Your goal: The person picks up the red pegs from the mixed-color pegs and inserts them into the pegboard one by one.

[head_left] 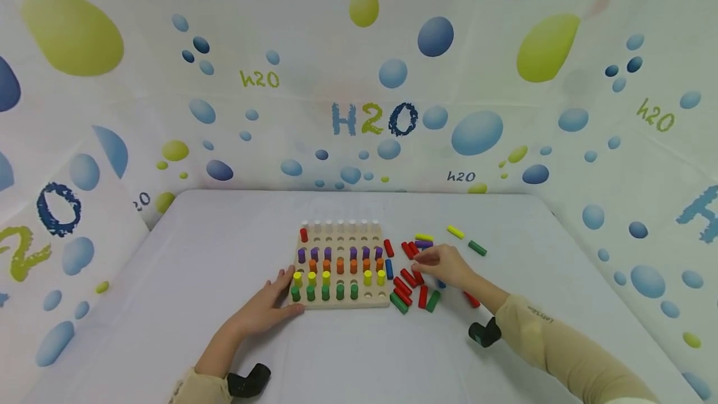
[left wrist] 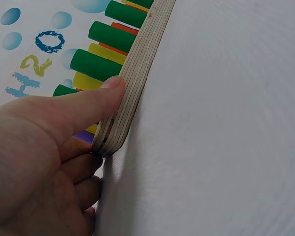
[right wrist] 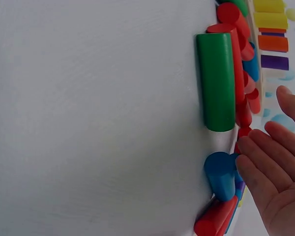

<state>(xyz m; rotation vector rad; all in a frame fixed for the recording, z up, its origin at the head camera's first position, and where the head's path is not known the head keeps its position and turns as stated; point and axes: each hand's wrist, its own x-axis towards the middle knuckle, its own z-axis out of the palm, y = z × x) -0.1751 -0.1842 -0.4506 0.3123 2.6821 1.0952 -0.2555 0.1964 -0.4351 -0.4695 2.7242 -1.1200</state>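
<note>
A wooden pegboard (head_left: 336, 305) stands on the table with rows of white, purple, orange, yellow and green pegs, plus one red peg (head_left: 303, 235) behind the purple row. My left hand (head_left: 260, 309) grips its front left corner; in the left wrist view the thumb (left wrist: 113, 91) presses the front edge while the other fingers curl at the side. Over the loose pegs right of the board is my right hand (head_left: 447, 267), fingers extended and holding nothing. Loose red pegs (head_left: 402, 285) lie below and beside it. A blue peg (right wrist: 220, 172) is close to its fingertips in the right wrist view.
Two yellow pegs, one at the far right (head_left: 455, 232), and a green peg (head_left: 477, 247) lie behind the right hand. More green pegs (head_left: 399, 303) lie near the board's front right corner. A red peg (head_left: 472, 299) is under the right forearm. A printed cloth (head_left: 314, 48) hangs behind the table.
</note>
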